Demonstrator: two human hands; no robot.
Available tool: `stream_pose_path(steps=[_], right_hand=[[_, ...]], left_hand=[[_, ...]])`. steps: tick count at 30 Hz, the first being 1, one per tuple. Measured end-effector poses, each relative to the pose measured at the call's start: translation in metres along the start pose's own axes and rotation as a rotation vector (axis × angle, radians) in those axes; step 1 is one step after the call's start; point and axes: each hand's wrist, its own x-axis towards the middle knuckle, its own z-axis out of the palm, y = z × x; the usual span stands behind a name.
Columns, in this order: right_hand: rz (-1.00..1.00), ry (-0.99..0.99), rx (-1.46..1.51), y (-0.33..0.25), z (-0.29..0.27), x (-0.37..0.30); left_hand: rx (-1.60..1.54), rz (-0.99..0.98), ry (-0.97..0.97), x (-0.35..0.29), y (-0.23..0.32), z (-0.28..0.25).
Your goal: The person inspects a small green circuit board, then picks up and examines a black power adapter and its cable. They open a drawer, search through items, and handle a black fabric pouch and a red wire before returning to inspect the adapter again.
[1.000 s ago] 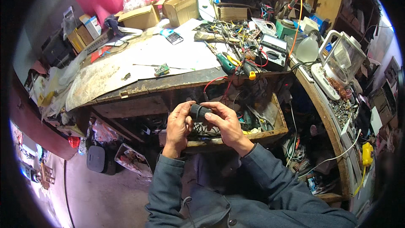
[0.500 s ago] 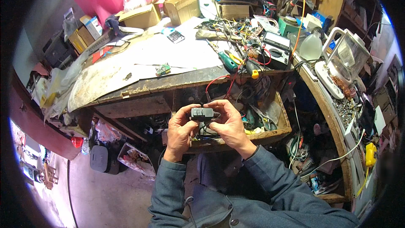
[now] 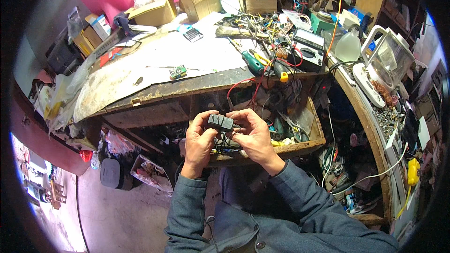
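Note:
A small black power adapter (image 3: 221, 122) is held between both hands, above the front edge of an open drawer. My left hand (image 3: 198, 144) grips its left end, with thumb and fingers closed round it. My right hand (image 3: 256, 138) pinches its right end, where a dark cord seems to come out; the fingers partly hide this. Behind the hands, the open wooden drawer (image 3: 300, 148) holds tangled cables and tools. On the bench above lie a small green circuit board (image 3: 178, 72) and a green-handled screwdriver (image 3: 253, 63).
An analog multimeter (image 3: 308, 49) with red and black leads stands at the bench's right, beside a heap of wires (image 3: 262, 28). Cardboard boxes (image 3: 200, 3) sit at the back. A clear plastic jug (image 3: 390, 58) stands far right. Below left is a dark bin (image 3: 110, 174).
Between my fingers the adapter has turned, showing a different face and tilting down to the right. Both hands stay nearly in place; the whole view has shifted slightly.

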Motion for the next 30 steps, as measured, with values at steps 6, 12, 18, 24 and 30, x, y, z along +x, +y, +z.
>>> stream_pose_path(steps=[6,12,18,24,30], right_hand=[[0.018,0.021,-0.045,0.000,0.000,0.002],[0.024,0.025,-0.063,0.001,0.001,0.003],[0.042,-0.002,-0.133,0.008,-0.003,0.005],[0.008,-0.001,-0.188,0.011,-0.004,0.005],[0.012,0.002,-0.210,0.011,-0.004,0.005]], left_hand=[[0.111,0.054,0.025,0.000,-0.002,0.002],[0.157,0.050,0.046,-0.001,-0.002,0.003],[0.209,0.142,0.053,0.005,-0.016,-0.003],[0.152,0.054,0.052,0.001,-0.010,-0.003],[0.184,0.054,0.057,0.001,-0.008,-0.003]])
